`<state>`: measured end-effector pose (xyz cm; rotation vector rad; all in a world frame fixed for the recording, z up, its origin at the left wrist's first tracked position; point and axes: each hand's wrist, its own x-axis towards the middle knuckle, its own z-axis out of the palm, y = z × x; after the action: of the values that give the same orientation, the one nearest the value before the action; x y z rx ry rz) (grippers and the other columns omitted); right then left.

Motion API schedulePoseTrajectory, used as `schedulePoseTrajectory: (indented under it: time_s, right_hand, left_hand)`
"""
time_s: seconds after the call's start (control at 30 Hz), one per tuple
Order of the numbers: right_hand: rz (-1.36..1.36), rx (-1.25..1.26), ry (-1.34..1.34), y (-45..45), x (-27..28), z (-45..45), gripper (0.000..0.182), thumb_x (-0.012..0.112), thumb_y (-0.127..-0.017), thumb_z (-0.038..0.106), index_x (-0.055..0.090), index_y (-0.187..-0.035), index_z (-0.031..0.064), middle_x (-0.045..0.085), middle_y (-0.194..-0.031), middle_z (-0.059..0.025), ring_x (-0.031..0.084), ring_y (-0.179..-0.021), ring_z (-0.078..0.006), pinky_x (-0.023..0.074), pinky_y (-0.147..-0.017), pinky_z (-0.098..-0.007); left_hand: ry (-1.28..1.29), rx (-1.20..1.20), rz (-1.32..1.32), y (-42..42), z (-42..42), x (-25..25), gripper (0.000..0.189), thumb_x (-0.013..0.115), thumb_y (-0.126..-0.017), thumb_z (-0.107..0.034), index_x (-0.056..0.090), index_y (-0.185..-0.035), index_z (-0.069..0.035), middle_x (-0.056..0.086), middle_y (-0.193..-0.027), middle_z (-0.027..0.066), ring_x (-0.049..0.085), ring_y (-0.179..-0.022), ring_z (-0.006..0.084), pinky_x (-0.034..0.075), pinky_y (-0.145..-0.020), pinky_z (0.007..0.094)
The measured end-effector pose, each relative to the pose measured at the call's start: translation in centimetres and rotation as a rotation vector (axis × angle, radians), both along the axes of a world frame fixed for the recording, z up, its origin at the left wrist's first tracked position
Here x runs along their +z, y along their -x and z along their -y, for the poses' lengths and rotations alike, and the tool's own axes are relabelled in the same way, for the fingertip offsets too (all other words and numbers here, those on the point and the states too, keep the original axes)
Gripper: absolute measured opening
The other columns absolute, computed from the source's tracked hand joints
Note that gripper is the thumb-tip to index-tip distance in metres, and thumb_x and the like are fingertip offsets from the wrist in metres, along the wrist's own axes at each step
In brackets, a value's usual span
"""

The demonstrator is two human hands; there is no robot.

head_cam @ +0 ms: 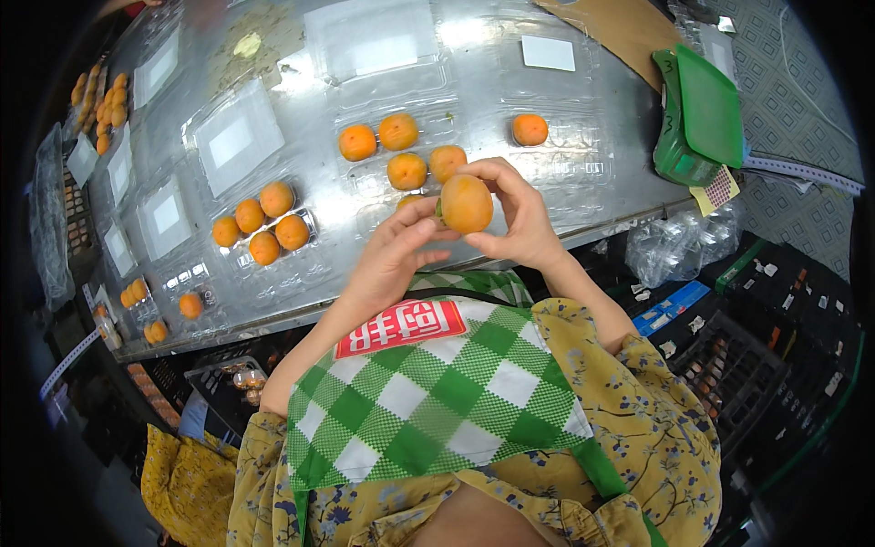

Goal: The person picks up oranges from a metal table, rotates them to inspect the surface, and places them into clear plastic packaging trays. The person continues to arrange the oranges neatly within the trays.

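An orange persimmon (467,204) is gripped by my right hand (516,215), its leafy calyx turned left. My left hand (403,246) is at the fruit's left side, fingers apart; whether they bear on it I cannot tell. Just beyond my hands, several persimmons (406,171) sit in a clear plastic clamshell tray (348,113), one partly hidden by my left hand. A single persimmon (530,130) lies in another clear tray (581,147) on the right. To the left, several more persimmons (276,199) rest in a tray with its lid folded open.
The metal table (478,89) carries further open clamshells with white labels (164,213) at left. A green plastic container (704,116) and cardboard (615,34) stand at the right. Clear plastic packaging (683,243) and black crates (738,369) are below the table's right edge.
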<state>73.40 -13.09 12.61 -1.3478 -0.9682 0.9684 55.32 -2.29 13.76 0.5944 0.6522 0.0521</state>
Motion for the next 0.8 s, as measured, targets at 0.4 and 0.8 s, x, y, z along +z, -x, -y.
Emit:
schedulePoseTrajectory:
  time_s: [0.4, 0.8]
  right_hand:
    - [0.418, 0.0, -0.053, 1.0, 1.6, -0.8, 0.062, 0.078, -0.059, 0.012, 0.057, -0.116, 0.0041, 0.057, -0.114, -0.0128, 0.056, -0.108, -0.0274, 0.0446, -0.093, -0.0369]
    - [-0.94, -0.039, 0.014, -0.2, 0.1, 0.2, 0.073, 0.079, -0.069, 0.029, 0.046, -0.127, 0.0001, 0.056, -0.118, -0.0091, 0.056, -0.111, -0.0201, 0.0442, -0.097, -0.0347]
  left_hand:
    - [-0.105, 0.026, 0.092, -0.3, 0.0, 0.4, 0.054, 0.064, -0.087, -0.014, 0.043, -0.134, -0.002, 0.057, -0.123, 0.0092, 0.054, -0.115, 0.0159, 0.043, -0.098, 0.0342]
    - [-0.049, 0.158, -0.035, 1.1, -0.9, -1.6, 0.036, 0.049, -0.098, -0.024, 0.052, -0.125, -0.001, 0.063, -0.114, 0.0128, 0.06, -0.104, 0.0211, 0.046, -0.09, 0.0369]
